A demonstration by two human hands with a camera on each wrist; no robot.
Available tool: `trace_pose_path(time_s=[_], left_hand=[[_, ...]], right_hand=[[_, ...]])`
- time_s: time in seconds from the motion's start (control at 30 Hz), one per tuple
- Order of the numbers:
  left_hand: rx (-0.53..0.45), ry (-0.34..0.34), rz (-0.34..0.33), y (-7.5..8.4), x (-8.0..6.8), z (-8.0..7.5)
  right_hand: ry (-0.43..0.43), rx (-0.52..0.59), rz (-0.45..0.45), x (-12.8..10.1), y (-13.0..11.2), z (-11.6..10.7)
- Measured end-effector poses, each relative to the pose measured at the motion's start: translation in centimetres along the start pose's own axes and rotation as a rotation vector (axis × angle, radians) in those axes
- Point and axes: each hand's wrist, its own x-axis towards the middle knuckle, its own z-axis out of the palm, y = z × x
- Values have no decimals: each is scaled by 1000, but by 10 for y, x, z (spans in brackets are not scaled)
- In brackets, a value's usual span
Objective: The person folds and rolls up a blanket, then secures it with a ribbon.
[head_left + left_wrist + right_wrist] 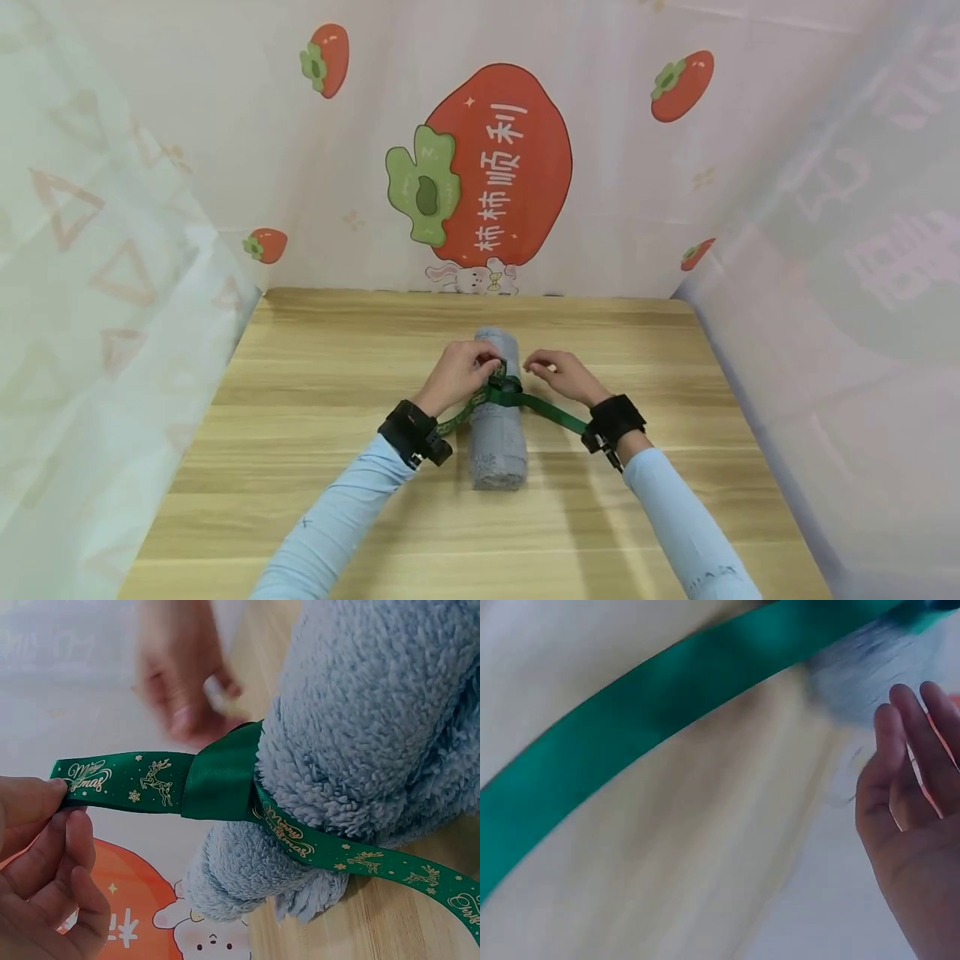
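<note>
A rolled grey-blue fluffy towel (498, 446) lies lengthwise on the wooden table, a green ribbon (551, 410) with gold Christmas print wrapped round its middle. In the left wrist view the ribbon (225, 776) is knotted at the towel (360, 720), with a folded loop reaching out to the left. My left hand (456, 375) pinches the end of that loop between thumb and fingers. Just right of the towel, my right hand (567, 377) holds nothing, its fingers loosely bent. One ribbon tail runs under each wrist.
The wooden table (300, 483) is bounded at the back by a white cloth (615, 208) printed with persimmons. Pale cloth hangs at both sides. Each wrist wears a black camera band (617, 421).
</note>
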Motion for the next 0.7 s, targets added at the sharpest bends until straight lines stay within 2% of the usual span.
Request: trace_pose_path(time_s=[0.1, 0.23, 0.4, 0.57, 0.7], left_hand=[[-6, 2, 15, 0, 0, 0], [2, -21, 27, -1, -1, 1], [-7, -23, 29, -2, -1, 2], [-20, -40, 31, -1, 0, 2], [-24, -66, 8, -2, 0, 2]], right_hand=[[-78, 8, -29, 17, -16, 0], [-232, 17, 18, 33, -24, 2], [-417, 131, 53, 48, -21, -2], [-512, 251, 34, 57, -17, -6], [-567, 247, -8, 61, -16, -6]])
